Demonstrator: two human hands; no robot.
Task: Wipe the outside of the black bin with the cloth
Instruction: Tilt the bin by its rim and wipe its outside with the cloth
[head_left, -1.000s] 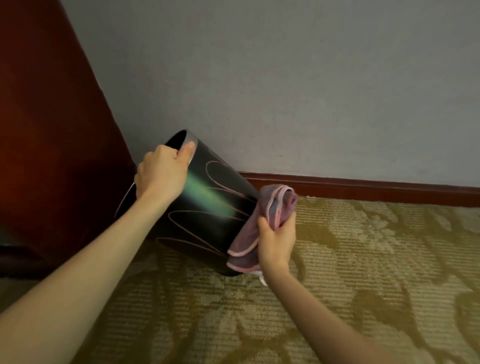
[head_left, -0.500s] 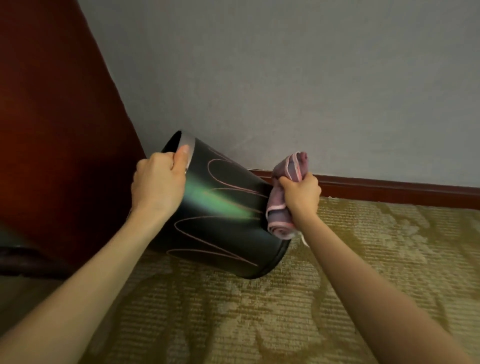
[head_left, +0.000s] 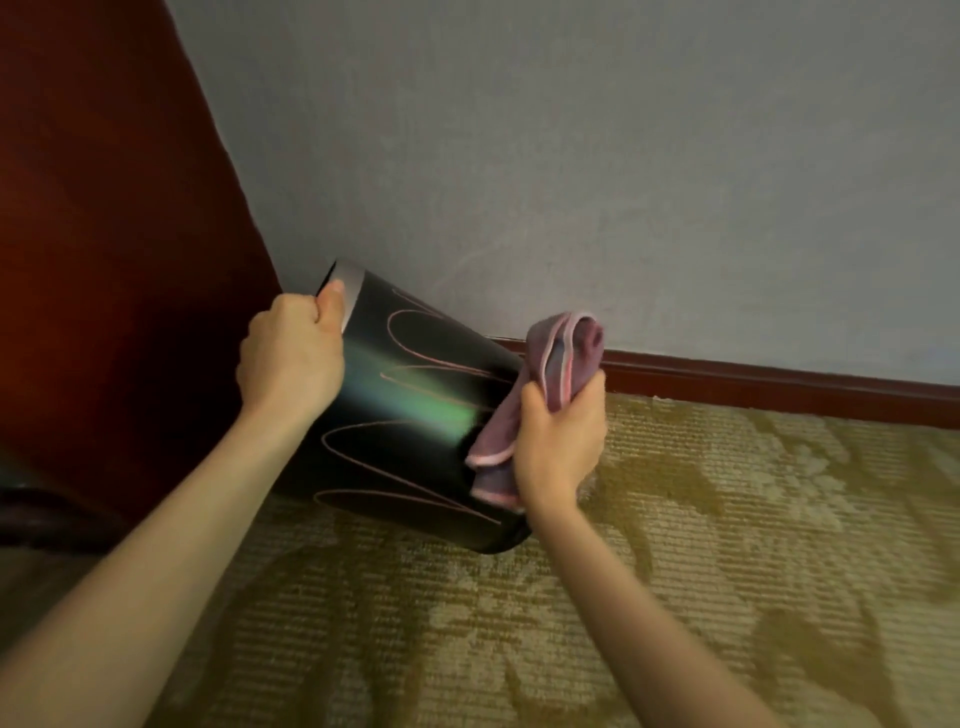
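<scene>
Black bin (head_left: 415, 415): one only. It is leaning steeply on the carpet (head_left: 727, 519) just in front of the skirting board (head_left: 753, 384), at that board's left end, with its mouth pointing up and left and its base low and to the right. The low edge of the base is probably touching the carpet, but shadow is hiding the contact.

Left hand (head_left: 291, 358): it is clamping the pale rim (head_left: 349, 291), thumb lying over the lip and fingers curled inside. Judgement: it is tilting the bin so that the side wall and base end are turning up within reach, and bracing it against the push of the wiping.

Cloth (head_left: 561, 358): one, pinkish and bunched. Its upper fold is standing up in front of the skirting board, and its lower part is pressing on the bin wall near the base.

Right hand (head_left: 558, 441): fingers are wrapping tight round the cloth. Bunching is likely giving a firm pad for rubbing.

Count: two hands, both occupied. Grey wall (head_left: 571, 156) is rising above the skirting board; a dark red panel (head_left: 104, 260) is standing beyond its left end.
</scene>
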